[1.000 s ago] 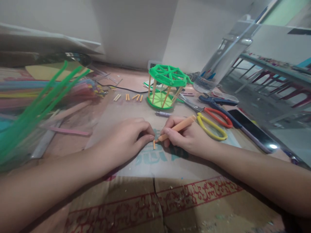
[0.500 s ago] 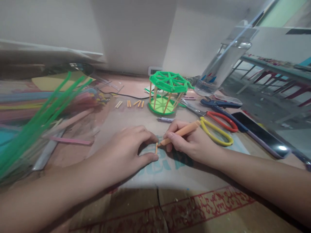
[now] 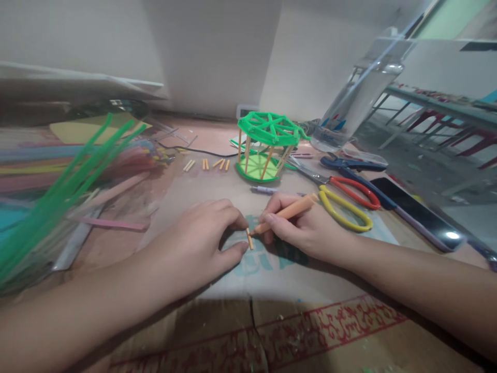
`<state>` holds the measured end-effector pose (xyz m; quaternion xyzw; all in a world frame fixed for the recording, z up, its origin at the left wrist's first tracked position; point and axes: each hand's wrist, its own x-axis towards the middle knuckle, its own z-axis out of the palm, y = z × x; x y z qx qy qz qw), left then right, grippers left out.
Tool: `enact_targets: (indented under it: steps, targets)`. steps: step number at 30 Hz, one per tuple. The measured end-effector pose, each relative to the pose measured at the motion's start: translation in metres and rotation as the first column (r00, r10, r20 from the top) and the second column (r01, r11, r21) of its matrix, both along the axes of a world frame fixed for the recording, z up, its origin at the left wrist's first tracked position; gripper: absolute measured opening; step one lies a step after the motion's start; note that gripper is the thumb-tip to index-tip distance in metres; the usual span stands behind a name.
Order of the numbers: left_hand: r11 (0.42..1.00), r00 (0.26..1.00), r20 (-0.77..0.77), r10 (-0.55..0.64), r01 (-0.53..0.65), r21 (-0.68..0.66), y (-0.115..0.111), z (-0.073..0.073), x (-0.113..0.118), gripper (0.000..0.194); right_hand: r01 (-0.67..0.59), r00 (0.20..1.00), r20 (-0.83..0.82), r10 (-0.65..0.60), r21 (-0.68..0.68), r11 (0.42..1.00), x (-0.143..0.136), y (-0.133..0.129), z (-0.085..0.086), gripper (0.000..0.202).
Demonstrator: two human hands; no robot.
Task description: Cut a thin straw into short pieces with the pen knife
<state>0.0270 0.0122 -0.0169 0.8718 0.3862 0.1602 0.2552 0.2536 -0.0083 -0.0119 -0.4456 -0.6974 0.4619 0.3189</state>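
A short, thin orange stick (image 3: 250, 240) lies on the white sheet (image 3: 217, 290), slightly tilted. Beside it rests my left hand (image 3: 217, 228), thumb and index finger apart. The index fingertip is at the stick's upper end; the thumb tip lies just left of its lower part. An orange marker (image 3: 297, 207) is gripped in my right hand (image 3: 295, 223), its tip at the middle of the stick. Beyond my hands stands a green round frame (image 3: 269, 128) with thin upright sticks between its top and base. Several short sticks (image 3: 222, 164) lie to its left.
Scissors (image 3: 347, 220) with red and yellow handles, blue-handled pliers (image 3: 353, 165) and a phone (image 3: 419, 212) lie on the right. A clear bottle (image 3: 353, 103) stands behind them. Bundled coloured strips (image 3: 77, 166) and long green strips (image 3: 66, 207) occupy the left. A grey pen (image 3: 264, 190) lies near the frame.
My left thumb and index finger have eased off the small stick, which has turned to a slant. The marker in my right hand has shifted slightly left.
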Motion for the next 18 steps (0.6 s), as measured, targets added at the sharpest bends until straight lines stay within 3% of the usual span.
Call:
enact_targets:
  steps: [7, 18]
  targets:
    - [0.998, 1.0, 0.007, 0.002, -0.003, 0.063, -0.0026, -0.0059, 0.0012, 0.023, 0.009, 1.0, -0.023, -0.009, -0.018, 1.0, 0.0009, -0.0001, -0.001, 0.02]
    - [0.998, 0.999, -0.004, 0.037, -0.037, 0.057, -0.0013, -0.0087, 0.0028, 0.022, 0.052, 0.998, 0.042, -0.056, 0.084, 0.995, -0.0004, 0.0013, -0.0013, 0.019]
